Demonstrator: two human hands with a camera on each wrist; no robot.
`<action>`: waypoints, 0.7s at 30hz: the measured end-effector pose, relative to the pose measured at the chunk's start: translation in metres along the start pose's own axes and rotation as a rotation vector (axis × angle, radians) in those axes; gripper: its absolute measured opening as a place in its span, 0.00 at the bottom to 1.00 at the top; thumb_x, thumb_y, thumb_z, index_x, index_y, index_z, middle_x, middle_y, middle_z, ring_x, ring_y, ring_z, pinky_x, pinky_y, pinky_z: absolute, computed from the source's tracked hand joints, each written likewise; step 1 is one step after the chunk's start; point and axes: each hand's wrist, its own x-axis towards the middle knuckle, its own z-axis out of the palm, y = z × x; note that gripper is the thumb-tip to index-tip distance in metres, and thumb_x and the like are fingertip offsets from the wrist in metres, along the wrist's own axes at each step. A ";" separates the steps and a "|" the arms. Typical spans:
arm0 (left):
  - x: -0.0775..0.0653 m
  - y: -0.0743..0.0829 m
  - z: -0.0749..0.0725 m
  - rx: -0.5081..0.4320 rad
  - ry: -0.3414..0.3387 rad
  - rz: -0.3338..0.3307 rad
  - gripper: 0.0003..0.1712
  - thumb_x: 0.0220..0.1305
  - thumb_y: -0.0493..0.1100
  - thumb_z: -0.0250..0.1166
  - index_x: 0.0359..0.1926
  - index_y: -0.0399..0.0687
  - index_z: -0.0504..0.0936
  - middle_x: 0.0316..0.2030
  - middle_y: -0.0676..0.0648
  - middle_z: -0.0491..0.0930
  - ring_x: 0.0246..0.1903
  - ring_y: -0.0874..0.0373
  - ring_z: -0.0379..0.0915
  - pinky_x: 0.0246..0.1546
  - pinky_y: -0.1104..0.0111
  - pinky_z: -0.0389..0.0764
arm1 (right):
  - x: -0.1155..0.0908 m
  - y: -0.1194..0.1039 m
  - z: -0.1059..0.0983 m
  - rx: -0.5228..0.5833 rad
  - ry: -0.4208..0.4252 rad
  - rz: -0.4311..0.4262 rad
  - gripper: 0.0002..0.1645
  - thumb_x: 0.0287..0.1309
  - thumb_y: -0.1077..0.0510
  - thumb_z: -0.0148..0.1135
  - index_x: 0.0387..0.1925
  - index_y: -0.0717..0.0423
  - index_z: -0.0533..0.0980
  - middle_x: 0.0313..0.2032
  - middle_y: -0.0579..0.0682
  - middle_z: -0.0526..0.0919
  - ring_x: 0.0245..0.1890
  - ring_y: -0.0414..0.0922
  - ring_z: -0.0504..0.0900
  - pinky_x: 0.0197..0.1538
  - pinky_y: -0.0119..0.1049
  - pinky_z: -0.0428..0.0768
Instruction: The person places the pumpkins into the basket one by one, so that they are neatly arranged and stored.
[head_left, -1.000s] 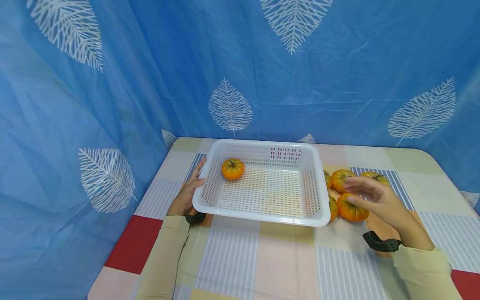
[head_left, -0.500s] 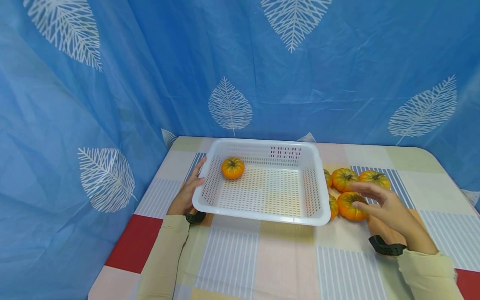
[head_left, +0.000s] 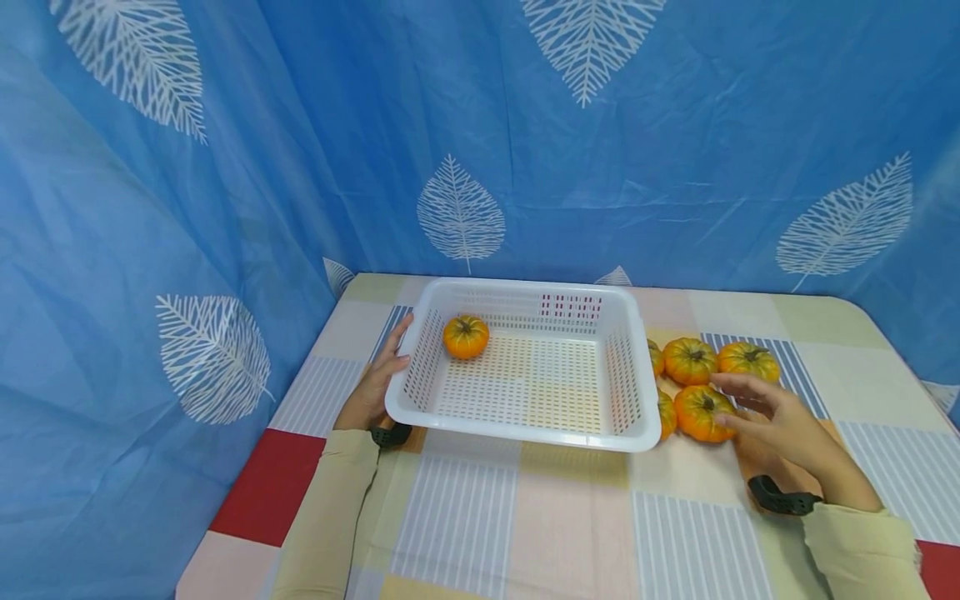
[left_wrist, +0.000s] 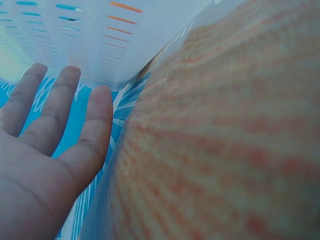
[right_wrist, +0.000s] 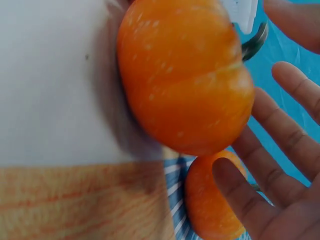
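Note:
A white slotted plastic basket [head_left: 517,431] holds one small orange pumpkin [head_left: 466,337] in its back left part. Along the basket's left side lies my left hand [head_left: 372,387]; in the left wrist view its fingers [left_wrist: 59,107] are extended by the slotted wall [left_wrist: 75,35]. My right hand [head_left: 787,429] hovers at the right side of the nearest loose pumpkin [head_left: 699,414], thumb and fingers apart, gripping nothing. The right wrist view has that pumpkin [right_wrist: 185,75] large, green stem pointing to the hand, with fingers [right_wrist: 250,200] spread beside it.
Two more pumpkins stand behind: a middle one [head_left: 690,360] and a right one [head_left: 750,362]. The basket's right wall partly hides a back pumpkin [head_left: 656,358] and a front one [head_left: 666,415]. A checked cloth [head_left: 570,517] covers the table; a blue leaf-print curtain [head_left: 360,108] hangs behind.
My right hand has drawn a little to the right and toward me, uncovering more of the loose pumpkins. The left hand, the basket and the pumpkin inside it stay put.

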 end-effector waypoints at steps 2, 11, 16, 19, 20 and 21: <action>0.000 0.000 -0.001 0.002 -0.011 -0.001 0.50 0.74 0.41 0.48 0.88 0.58 0.33 0.87 0.41 0.29 0.77 0.33 0.42 0.75 0.38 0.60 | -0.001 0.004 0.000 0.014 -0.019 0.003 0.33 0.66 0.70 0.71 0.68 0.76 0.71 0.56 0.17 0.75 0.55 0.17 0.73 0.54 0.13 0.73; 0.000 -0.002 -0.003 0.012 -0.023 0.010 0.50 0.74 0.42 0.49 0.89 0.60 0.34 0.87 0.40 0.29 0.76 0.32 0.43 0.74 0.34 0.58 | -0.002 0.015 -0.001 0.024 -0.100 0.024 0.38 0.64 0.70 0.72 0.71 0.73 0.68 0.61 0.15 0.68 0.55 0.18 0.70 0.52 0.16 0.74; 0.001 -0.002 -0.003 0.021 -0.025 0.017 0.50 0.73 0.42 0.49 0.89 0.63 0.36 0.87 0.39 0.29 0.76 0.31 0.43 0.73 0.39 0.65 | -0.003 0.016 -0.001 0.014 -0.147 0.072 0.41 0.66 0.67 0.73 0.75 0.68 0.66 0.63 0.16 0.62 0.55 0.18 0.68 0.51 0.18 0.74; 0.001 -0.002 -0.004 0.015 -0.031 0.024 0.50 0.73 0.42 0.49 0.89 0.64 0.37 0.87 0.39 0.29 0.76 0.31 0.44 0.69 0.49 0.73 | -0.003 0.017 -0.001 0.004 -0.152 0.068 0.42 0.64 0.67 0.74 0.75 0.68 0.66 0.63 0.15 0.62 0.55 0.18 0.67 0.51 0.18 0.74; 0.002 -0.002 -0.004 0.010 -0.034 0.025 0.50 0.73 0.42 0.49 0.89 0.63 0.36 0.87 0.39 0.29 0.76 0.32 0.44 0.67 0.52 0.75 | -0.003 0.017 -0.001 0.001 -0.154 0.065 0.43 0.63 0.67 0.74 0.75 0.68 0.66 0.63 0.16 0.61 0.55 0.18 0.67 0.51 0.18 0.74; 0.002 -0.002 -0.004 0.005 -0.038 0.027 0.50 0.73 0.42 0.49 0.89 0.63 0.36 0.87 0.39 0.28 0.76 0.32 0.44 0.66 0.54 0.77 | -0.003 0.018 -0.001 -0.005 -0.153 0.063 0.43 0.63 0.67 0.75 0.75 0.68 0.66 0.63 0.16 0.61 0.55 0.17 0.67 0.51 0.18 0.74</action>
